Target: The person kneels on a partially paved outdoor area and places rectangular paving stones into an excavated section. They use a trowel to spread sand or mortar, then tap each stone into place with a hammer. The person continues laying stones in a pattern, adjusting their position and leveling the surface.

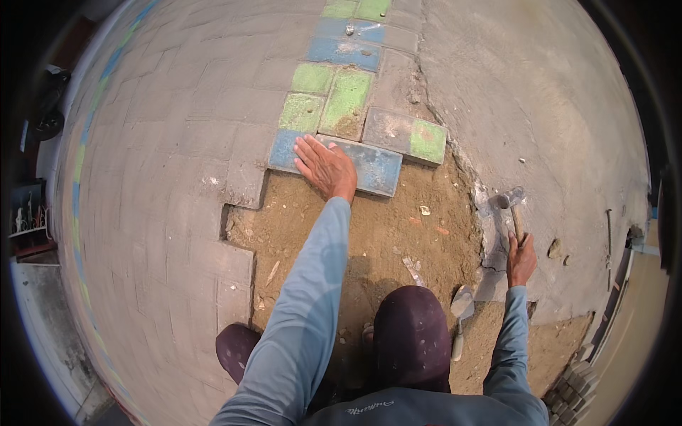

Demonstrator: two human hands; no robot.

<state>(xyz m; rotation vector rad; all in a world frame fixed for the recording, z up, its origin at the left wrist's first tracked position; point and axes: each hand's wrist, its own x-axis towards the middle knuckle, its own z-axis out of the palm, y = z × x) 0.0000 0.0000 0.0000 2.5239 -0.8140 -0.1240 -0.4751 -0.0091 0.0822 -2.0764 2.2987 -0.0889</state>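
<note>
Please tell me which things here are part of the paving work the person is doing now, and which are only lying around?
In use:
- left hand pressing flat on the blue paving block
- right hand gripping the hammer
- sand bed under the block

Lying about:
- trowel on the sand by the knee
- stacked pavers at lower right
- thin metal rod on the concrete
</note>
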